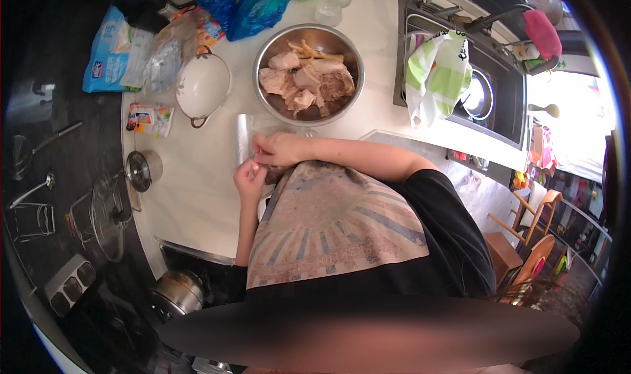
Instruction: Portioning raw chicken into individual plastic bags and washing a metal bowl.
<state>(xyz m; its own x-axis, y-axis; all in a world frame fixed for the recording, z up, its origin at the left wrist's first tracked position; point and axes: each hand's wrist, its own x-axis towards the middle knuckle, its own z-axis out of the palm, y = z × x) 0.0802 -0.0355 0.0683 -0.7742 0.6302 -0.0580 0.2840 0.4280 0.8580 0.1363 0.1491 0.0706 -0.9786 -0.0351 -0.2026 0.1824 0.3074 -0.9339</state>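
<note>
My left hand (249, 179) and my right hand (282, 149) meet at the counter's front edge, close to my shirt. Thumb and fingertips are pinched together on each, apparently on thin clear plastic film (278, 129) that is hard to make out. Just beyond my fingers lies a roll of clear plastic (242, 136). Farther back stands a steel bowl (359, 78) holding pale, cooked-looking meat pieces (308, 80) and chicken feet (310, 52). Left of it is a white two-handled dish (203, 85) with nothing in it.
Plastic packages (111, 53) and a blue plastic bag (261, 9) line the back left. A lidded pot (143, 169) stands at the left edge. To the right, a green-and-white bag (438, 75) hangs over the dark sink (508, 108). A steel pot (180, 292) sits lower left.
</note>
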